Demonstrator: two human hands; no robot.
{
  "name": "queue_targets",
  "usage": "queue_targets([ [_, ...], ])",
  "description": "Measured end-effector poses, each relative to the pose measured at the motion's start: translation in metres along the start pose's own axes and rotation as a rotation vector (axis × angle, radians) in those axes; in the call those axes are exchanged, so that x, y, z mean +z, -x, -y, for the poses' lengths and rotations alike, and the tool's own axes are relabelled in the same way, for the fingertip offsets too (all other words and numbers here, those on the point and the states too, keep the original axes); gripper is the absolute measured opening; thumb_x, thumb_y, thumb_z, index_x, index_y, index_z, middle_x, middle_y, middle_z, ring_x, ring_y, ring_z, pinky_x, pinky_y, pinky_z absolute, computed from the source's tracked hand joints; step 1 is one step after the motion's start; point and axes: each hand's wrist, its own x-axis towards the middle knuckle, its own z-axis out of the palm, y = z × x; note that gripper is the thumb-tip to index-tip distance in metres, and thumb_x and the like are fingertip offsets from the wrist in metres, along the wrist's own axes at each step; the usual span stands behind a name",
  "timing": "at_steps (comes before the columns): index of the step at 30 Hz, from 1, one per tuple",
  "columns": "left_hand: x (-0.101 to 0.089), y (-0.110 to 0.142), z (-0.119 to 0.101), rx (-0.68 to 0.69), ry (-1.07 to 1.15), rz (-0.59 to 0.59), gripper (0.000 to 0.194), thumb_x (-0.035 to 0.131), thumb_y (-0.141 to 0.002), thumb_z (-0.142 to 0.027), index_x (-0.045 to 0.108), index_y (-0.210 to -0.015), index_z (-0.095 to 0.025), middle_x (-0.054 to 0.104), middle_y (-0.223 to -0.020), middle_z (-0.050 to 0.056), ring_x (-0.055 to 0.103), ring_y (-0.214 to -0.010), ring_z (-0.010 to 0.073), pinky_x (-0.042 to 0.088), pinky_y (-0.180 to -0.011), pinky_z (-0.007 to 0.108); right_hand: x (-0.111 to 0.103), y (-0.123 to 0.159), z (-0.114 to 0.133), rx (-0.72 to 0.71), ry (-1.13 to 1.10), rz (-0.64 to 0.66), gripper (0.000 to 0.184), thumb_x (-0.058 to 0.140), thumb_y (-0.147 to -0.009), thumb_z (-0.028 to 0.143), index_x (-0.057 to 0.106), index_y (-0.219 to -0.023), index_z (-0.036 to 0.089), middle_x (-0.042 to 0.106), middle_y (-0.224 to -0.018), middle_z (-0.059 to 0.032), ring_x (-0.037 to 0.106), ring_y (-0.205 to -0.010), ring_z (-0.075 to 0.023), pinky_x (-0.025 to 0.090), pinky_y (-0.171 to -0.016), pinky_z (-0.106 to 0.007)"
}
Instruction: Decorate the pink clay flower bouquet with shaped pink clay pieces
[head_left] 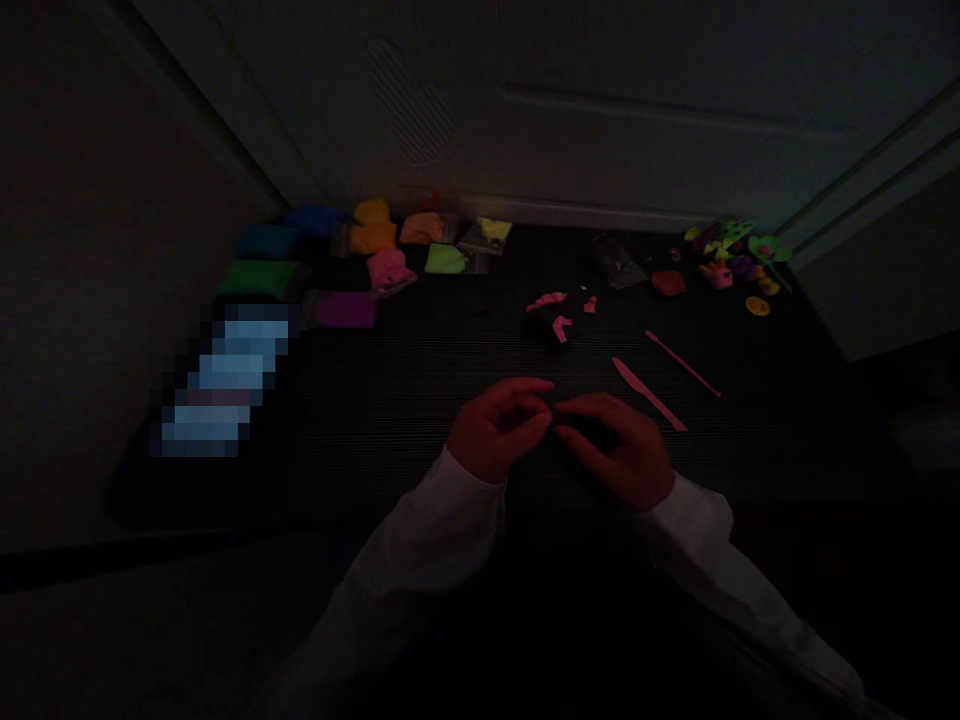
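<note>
On the dark table (420, 360), colored packets (388, 268) are crowding the far-left corner. Toward the near edge, the left hand (499, 428) and right hand (626, 450) are curling, fingertips slightly parted (whether gripping anything, I cannot tell). A pink knife (649, 394) is lying between the right hand and a thin stick (682, 363); a pink-and-black lump (551, 320) is sitting farther back.

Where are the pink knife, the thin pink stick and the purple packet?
Pink knife (648, 392), head view: its middle.
Thin pink stick (683, 364), head view: mid-shaft.
Purple packet (348, 310), head view: its middle.
</note>
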Motion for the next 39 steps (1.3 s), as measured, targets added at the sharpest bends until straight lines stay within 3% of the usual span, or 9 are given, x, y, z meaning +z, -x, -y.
queue_targets([
  [20, 0.0, 0.001, -0.002, 0.014, 0.001, -0.029, 0.038, 0.061, -0.063, -0.019, 0.053, -0.1, -0.017, 0.062, -0.068, -0.001, 0.056, -0.06, 0.0091, 0.044, -0.058, 0.02, 0.001, 0.001, 0.0, 0.051, 0.007, -0.028, 0.017, 0.056, -0.074, 0.026, 0.058, -0.09, 0.022, 0.063, -0.082, -0.0017, 0.058, -0.078, -0.0155, 0.045, -0.072, -0.031],
  [24, 0.0, 0.001, 0.001, 0.097, -0.079, -0.025, 0.037, 0.06, -0.065, -0.02, 0.052, -0.101, -0.017, 0.063, -0.072, 0.001, 0.057, -0.065, 0.0103, 0.045, -0.061, 0.022, 0.001, 0.002, 0.0, 0.104, -0.029, -0.013, 0.024, 0.055, -0.074, 0.028, 0.057, -0.096, 0.022, 0.063, -0.087, -0.0027, 0.058, -0.081, -0.0159, 0.045, -0.074, -0.032],
  [33, 0.0, 0.002, 0.012, 0.306, -0.342, -0.043, 0.037, 0.058, -0.069, -0.02, 0.05, -0.104, -0.018, 0.064, -0.084, 0.003, 0.059, -0.069, 0.0114, 0.048, -0.067, 0.025, 0.003, 0.001, -0.003, 0.127, -0.002, -0.04, 0.011, 0.054, -0.074, 0.026, 0.06, -0.083, 0.022, 0.064, -0.079, -0.0006, 0.059, -0.076, -0.0151, 0.045, -0.071, -0.03],
  [39, 0.002, 0.004, 0.01, 0.377, -0.44, -0.066, 0.035, 0.056, -0.07, -0.018, 0.05, -0.105, -0.018, 0.064, -0.081, 0.001, 0.058, -0.07, 0.0097, 0.048, -0.068, 0.023, 0.003, 0.002, -0.003, 0.12, 0.025, -0.037, 0.009, 0.053, -0.074, 0.024, 0.058, -0.081, 0.021, 0.063, -0.078, -0.0005, 0.058, -0.075, -0.0144, 0.044, -0.07, -0.029],
])
